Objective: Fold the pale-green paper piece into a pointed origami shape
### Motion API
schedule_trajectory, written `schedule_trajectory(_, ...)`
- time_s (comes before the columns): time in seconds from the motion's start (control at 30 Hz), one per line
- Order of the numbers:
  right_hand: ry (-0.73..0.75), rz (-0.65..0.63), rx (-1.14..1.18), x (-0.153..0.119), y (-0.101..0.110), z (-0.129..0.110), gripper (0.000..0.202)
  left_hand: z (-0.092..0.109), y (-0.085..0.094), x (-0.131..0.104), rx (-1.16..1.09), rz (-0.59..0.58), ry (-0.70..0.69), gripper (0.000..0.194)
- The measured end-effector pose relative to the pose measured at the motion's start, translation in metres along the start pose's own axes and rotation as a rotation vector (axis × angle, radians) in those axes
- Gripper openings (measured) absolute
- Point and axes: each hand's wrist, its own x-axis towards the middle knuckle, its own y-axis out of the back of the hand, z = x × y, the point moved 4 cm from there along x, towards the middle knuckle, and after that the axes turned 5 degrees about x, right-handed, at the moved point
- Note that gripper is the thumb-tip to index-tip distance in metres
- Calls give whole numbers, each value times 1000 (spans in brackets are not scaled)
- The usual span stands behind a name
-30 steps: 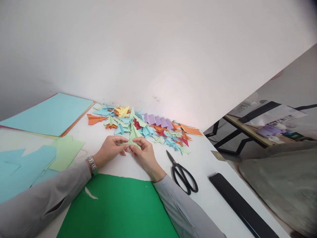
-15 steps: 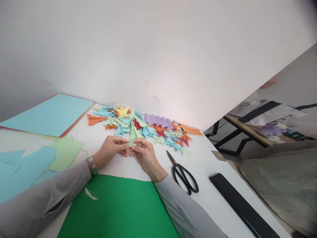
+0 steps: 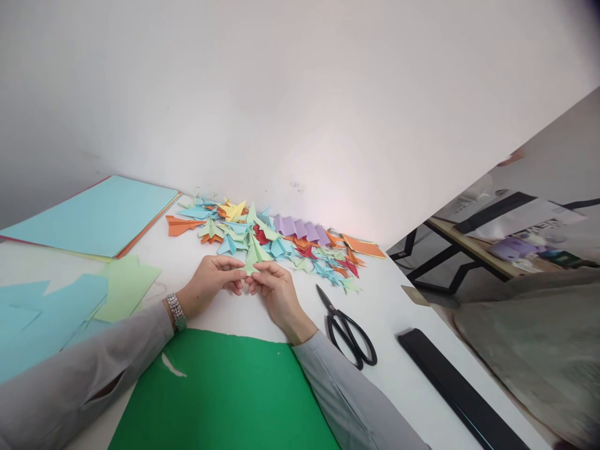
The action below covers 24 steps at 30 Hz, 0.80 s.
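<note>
Between my two hands is a small piece of folded light green paper [image 3: 250, 267], partly hidden by the fingers. My left hand [image 3: 212, 281], with a metal watch at the wrist, pinches its left side. On the right side, my right hand [image 3: 276, 292] pinches it between thumb and fingers. Just beyond the fingertips lies a pile of small folded paper pieces [image 3: 229, 234] in blue, green, orange, yellow and red. A light green folded paper plane [image 3: 255, 250] in that pile stands right behind the held piece.
Black-handled scissors [image 3: 349, 331] and a long black bar [image 3: 454, 381] lie to the right. A green sheet [image 3: 225, 394] is under my forearms. Blue sheets [image 3: 56, 319], green paper [image 3: 126, 287] and a paper stack [image 3: 94, 215] lie left. A white wall [image 3: 281, 94] rises behind.
My fingers have shifted very slightly on the green paper, which shows a little more between them. The view has moved a touch; the other things lie as before.
</note>
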Motion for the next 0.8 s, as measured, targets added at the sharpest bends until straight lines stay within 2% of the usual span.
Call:
schedule_trajectory(0.37,-15,28,-1,0,3,0,10,2,-2,-1,-19,-17,23,25)
schedule_trajectory(0.6,51,-40,-57,-1,-1,0,18,2,-2,0,-34,-19,25,24)
schedule_trajectory(0.8,20,25,-27,-1,1,-3,9,1,-2,0,10,-36,-12,26)
